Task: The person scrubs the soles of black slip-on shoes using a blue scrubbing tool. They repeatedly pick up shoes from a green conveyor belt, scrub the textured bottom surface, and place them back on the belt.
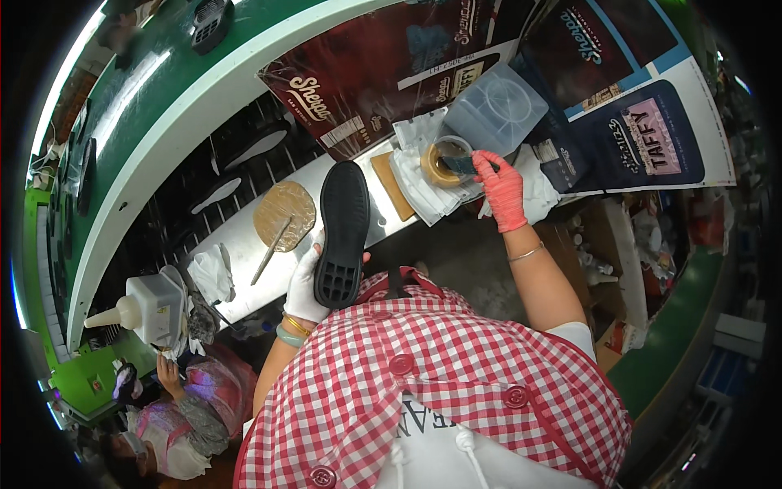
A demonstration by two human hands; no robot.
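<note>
A black shoe sole (344,220) stands nearly lengthwise in front of my chest, its grid-patterned end toward me. My left hand (306,287), in a white glove, is closed around its lower left edge. My right hand (500,192), in a coral-red glove, pinches a dark flat tool (461,165) at the small clear cup. Tan material shows in and around this cup (453,145), which sits on white cloths (425,186). The tool's far end is in the cup's mouth, and its exact kind cannot be made out.
A clear plastic bin (497,106) stands behind the cup. On the metal bench (244,297) lie a brown disc (281,208) with a thin stick across it and a tan block (393,189). Left are a nozzled bottle (151,310), a green conveyor (138,98) and another person (183,416).
</note>
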